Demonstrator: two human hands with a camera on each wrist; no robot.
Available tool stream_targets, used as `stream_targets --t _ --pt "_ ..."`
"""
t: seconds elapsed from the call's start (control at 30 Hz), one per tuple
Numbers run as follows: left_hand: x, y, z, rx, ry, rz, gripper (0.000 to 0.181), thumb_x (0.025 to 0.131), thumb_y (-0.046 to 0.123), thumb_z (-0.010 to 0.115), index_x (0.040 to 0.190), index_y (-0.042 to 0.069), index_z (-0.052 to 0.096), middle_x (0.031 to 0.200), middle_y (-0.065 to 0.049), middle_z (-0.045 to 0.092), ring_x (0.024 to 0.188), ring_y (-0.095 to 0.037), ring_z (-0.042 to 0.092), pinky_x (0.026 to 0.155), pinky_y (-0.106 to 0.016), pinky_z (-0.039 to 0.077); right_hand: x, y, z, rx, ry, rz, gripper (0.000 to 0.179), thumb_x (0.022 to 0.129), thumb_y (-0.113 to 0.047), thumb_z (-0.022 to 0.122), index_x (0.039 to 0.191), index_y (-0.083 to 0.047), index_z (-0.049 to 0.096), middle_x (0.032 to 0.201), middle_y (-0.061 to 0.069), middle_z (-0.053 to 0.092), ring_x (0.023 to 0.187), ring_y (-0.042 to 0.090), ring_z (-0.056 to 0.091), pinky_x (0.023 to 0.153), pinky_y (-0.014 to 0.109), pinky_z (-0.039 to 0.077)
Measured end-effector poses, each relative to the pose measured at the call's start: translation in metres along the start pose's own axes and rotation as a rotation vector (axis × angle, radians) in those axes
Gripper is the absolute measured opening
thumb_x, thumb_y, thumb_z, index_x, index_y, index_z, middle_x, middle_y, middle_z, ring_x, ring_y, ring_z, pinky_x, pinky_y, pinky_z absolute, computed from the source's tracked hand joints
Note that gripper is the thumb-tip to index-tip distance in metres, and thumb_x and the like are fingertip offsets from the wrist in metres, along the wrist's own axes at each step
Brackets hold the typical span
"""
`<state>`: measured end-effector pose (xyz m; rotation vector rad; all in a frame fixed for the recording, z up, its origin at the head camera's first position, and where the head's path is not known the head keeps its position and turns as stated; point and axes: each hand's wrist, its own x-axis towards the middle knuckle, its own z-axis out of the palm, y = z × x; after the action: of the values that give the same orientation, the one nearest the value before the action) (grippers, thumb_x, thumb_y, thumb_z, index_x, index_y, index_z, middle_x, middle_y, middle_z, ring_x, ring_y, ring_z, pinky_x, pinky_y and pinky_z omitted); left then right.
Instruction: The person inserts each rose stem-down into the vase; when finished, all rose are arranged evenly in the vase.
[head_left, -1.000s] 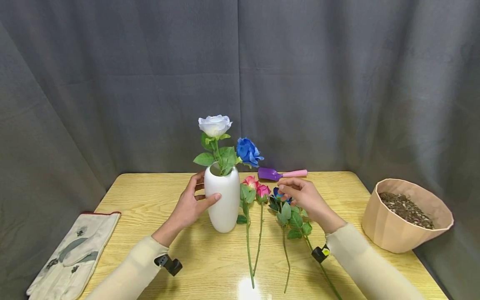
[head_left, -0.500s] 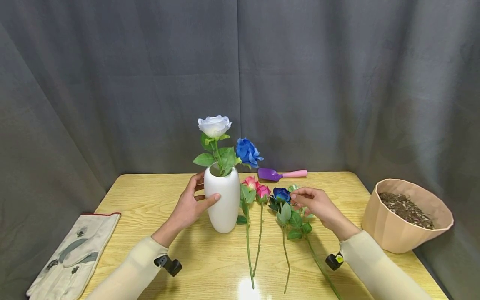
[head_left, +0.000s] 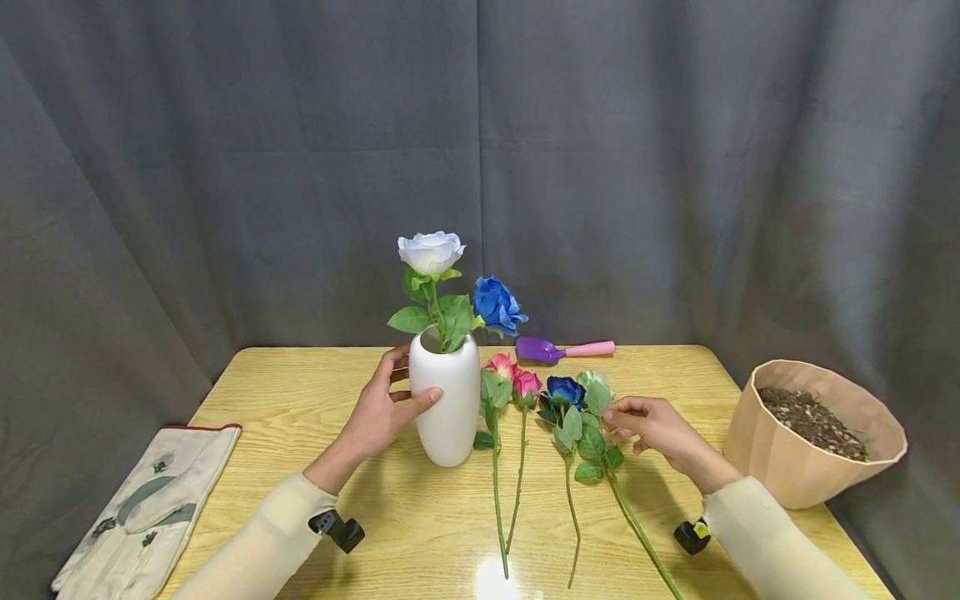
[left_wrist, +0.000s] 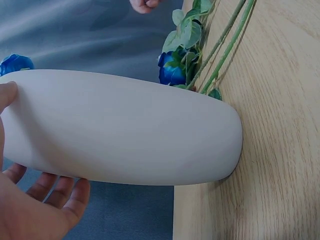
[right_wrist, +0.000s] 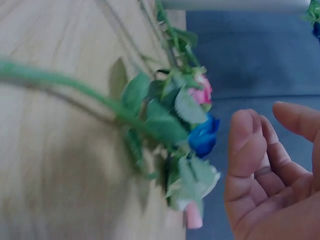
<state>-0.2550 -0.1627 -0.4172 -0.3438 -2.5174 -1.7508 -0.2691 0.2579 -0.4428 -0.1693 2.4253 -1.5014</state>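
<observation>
My left hand grips a white vase, thumb across its front and fingers round the far side. The left wrist view shows the vase's smooth wall standing on the table. In the vase are a white rose and a blue rose that leans out to the right. My right hand is just right of the leaves of a pale greenish-white rose lying on the table. In the right wrist view that hand's thumb and fingers are apart with nothing between them.
Left of the right hand lie a dark blue rose and two pink roses, stems toward me. A purple trowel with a pink handle lies at the back. A peach pot of soil stands right, cloth gloves lie left.
My right hand has moved right and toward me from over the dark blue rose, uncovering it and the pale rose. The left hand and the vase have stayed in place.
</observation>
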Motion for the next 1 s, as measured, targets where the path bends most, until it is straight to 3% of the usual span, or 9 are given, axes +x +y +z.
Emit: stream_targets --t 0.23,0.43,0.73,1.0 --pt "0.001 -0.001 0.0 0.006 0.0 0.01 0.079 0.089 0.043 0.074 0.152 0.024 0.03 0.148 -0.007 0.042 0.136 -0.029 0.044 0.108 -0.052 0.046 -0.002 0.019 -0.005 -0.008 -0.03 0.061 0.042 0.1 -0.034 0.061 0.122 0.002 0.061 0.104 0.011 0.071 0.084 0.02 0.065 0.062 0.035 0.052" --pt "0.0 -0.001 0.0 0.009 -0.001 0.011 0.079 0.089 0.042 0.074 0.152 0.023 0.029 0.149 -0.007 0.042 0.136 -0.03 0.044 0.108 -0.052 0.046 -0.003 0.032 -0.008 -0.026 -0.061 0.063 0.041 0.099 -0.035 0.062 0.118 0.002 0.063 0.104 0.011 0.069 0.086 0.021 0.067 0.061 0.034 0.053" --pt "0.0 -0.001 0.0 0.012 0.0 0.011 0.079 0.089 0.043 0.073 0.152 0.024 0.029 0.149 -0.007 0.042 0.136 -0.029 0.044 0.108 -0.053 0.046 -0.008 0.049 -0.007 -0.032 -0.134 0.056 0.03 0.101 -0.023 0.059 0.113 0.004 0.063 0.084 0.002 0.063 0.075 0.015 0.06 0.056 0.029 0.049" --pt "0.001 -0.001 0.0 0.013 0.001 0.013 0.079 0.089 0.042 0.073 0.152 0.023 0.03 0.149 -0.006 0.042 0.136 -0.029 0.044 0.108 -0.052 0.046 -0.009 0.055 0.001 -0.078 -0.166 0.049 0.022 0.099 -0.016 0.06 0.106 0.004 0.066 0.092 0.011 0.071 0.071 0.016 0.063 0.048 0.023 0.042"
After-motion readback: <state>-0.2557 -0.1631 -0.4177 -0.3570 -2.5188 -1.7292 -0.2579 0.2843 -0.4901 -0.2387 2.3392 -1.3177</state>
